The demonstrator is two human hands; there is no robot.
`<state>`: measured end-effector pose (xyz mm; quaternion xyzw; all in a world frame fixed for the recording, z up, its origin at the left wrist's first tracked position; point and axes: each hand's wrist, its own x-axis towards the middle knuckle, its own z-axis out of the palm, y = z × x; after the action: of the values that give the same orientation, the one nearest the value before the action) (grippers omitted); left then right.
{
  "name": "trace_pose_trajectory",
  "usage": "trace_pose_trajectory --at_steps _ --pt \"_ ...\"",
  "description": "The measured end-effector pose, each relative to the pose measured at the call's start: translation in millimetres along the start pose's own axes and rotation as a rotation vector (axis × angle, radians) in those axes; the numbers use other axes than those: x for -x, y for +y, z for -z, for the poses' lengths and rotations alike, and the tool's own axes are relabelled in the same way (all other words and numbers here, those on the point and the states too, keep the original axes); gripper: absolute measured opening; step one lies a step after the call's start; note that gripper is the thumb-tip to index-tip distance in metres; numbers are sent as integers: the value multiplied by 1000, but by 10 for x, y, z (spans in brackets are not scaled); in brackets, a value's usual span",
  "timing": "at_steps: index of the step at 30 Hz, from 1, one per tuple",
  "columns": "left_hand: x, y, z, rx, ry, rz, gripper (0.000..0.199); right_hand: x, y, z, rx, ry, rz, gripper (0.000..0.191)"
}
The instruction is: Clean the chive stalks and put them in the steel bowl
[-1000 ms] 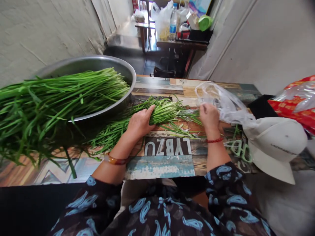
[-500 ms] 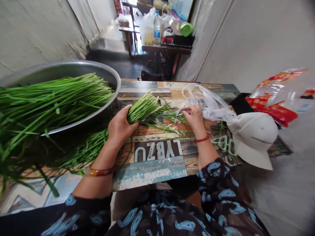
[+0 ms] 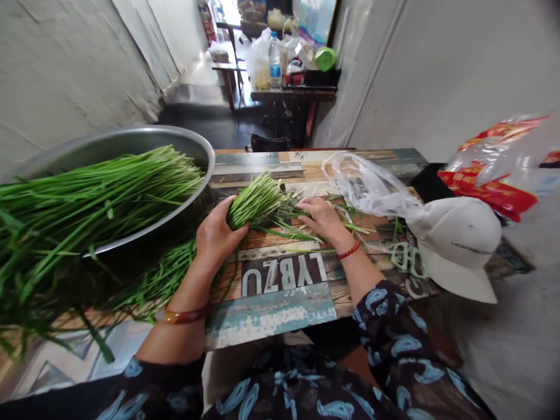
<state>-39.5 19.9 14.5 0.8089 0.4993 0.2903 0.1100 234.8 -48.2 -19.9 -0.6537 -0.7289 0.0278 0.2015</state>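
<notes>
My left hand [image 3: 219,236] is wrapped round a bunch of garlic chives [image 3: 256,201], whose pale stem ends point away to the upper right. Loose chive scraps [image 3: 291,230] lie on the wood-patterned table [image 3: 271,315], beside those ends. Over the scraps, my right hand [image 3: 324,219] has its fingers stretched toward the bunch, thumb apart from them; nothing shows firmly held in it. More chives [image 3: 168,268] lie under and behind my left wrist. To the left, a large metal basin [image 3: 207,154] is heaped with long chives [image 3: 118,192], their leaves hanging over its near side.
Right of my right hand are a crumpled clear plastic bag [image 3: 367,184], pale green-handled scissors [image 3: 409,259] and a white cap [image 3: 459,242]. A red-and-clear package [image 3: 490,186] sits beyond the cap. Farther off, another table [image 3: 293,94] carries a water bottle [image 3: 275,61] and bags.
My right hand has moved left, closer to the stem ends, and its pinched fingers have spread. My left hand keeps hold of the bunch. The view has shifted slightly.
</notes>
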Motion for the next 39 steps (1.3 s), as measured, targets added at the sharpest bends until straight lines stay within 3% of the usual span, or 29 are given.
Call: trace_pose_trajectory --at_steps 4,7,9,11,13,17,19,21,23,26,29,31,35,39 --pt "-28 -25 7 16 21 4 64 33 242 118 28 4 -162 26" --pt "-41 -45 -7 3 16 20 65 101 475 181 67 112 -428 30" --pt "-38 -49 -32 -13 -24 11 66 116 572 191 57 201 -518 33" --pt "-27 -45 -62 -42 -74 1 67 97 570 160 -9 247 -480 35" --pt "-17 -37 -83 -59 -87 -2 66 69 447 89 -78 215 -363 40" --pt "-15 -35 -67 4 66 26 66 81 -14 -79 -41 -3 -154 79" --pt "-24 -51 -45 33 146 51 65 99 -206 -122 -9 -67 -51 88" --pt "-35 -77 -32 38 180 69 66 93 -297 -125 -2 -60 28 79" --pt "-43 -104 -32 23 161 79 68 58 -293 -108 -4 -28 39 58" --pt "-43 -111 -37 -63 1 69 73 -6 -212 -110 24 -5 -31 34" --pt "-32 -59 -21 -227 -178 6 91 -32 -132 -146 47 50 -74 30" --pt "-23 -12 3 -319 -234 -18 98 -26 -54 -151 24 142 -114 30" --pt "-8 27 44 -419 -274 40 86 28 251 -62 -124 381 -403 23" --pt "-1 -6 64 -375 -204 71 76 79 520 33 -269 536 -643 31"
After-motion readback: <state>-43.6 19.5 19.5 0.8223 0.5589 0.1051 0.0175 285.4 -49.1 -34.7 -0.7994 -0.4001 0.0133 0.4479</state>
